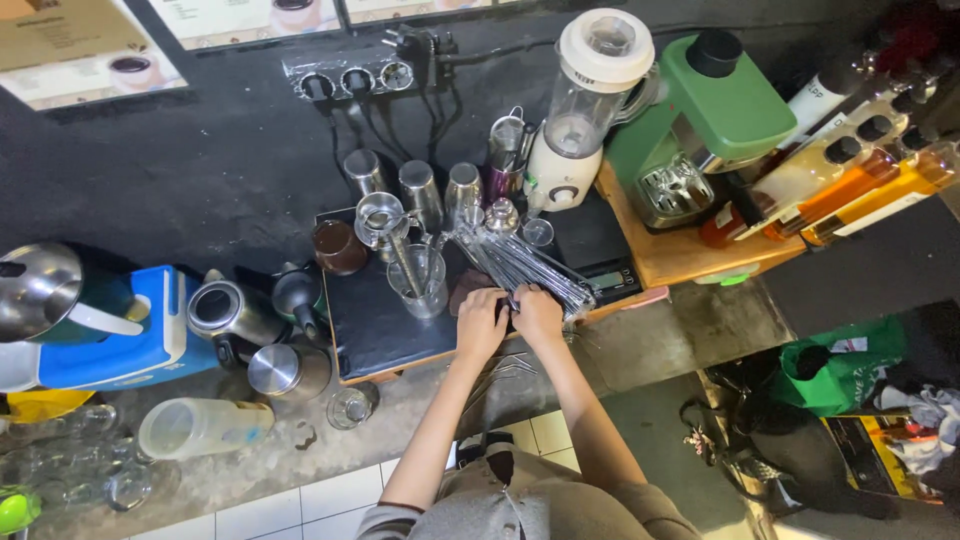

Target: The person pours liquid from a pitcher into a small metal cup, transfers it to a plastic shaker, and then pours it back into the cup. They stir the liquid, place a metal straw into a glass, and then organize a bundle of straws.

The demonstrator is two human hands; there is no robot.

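Steel straws in a clear plastic sleeve (520, 262), pinched by left hand (481, 323) and right hand (538, 313), risked toppling the clear glass cup (420, 280) just beside.

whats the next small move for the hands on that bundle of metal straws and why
Probably lift the near end of the bundle of metal straws slightly and square it up. Both the left hand and right hand pinch that end over the black mat, while the far end fans out near the glass cup, and a few loose straws lie on the counter below.

Concrete counter (640, 345) under black tray (375, 320)
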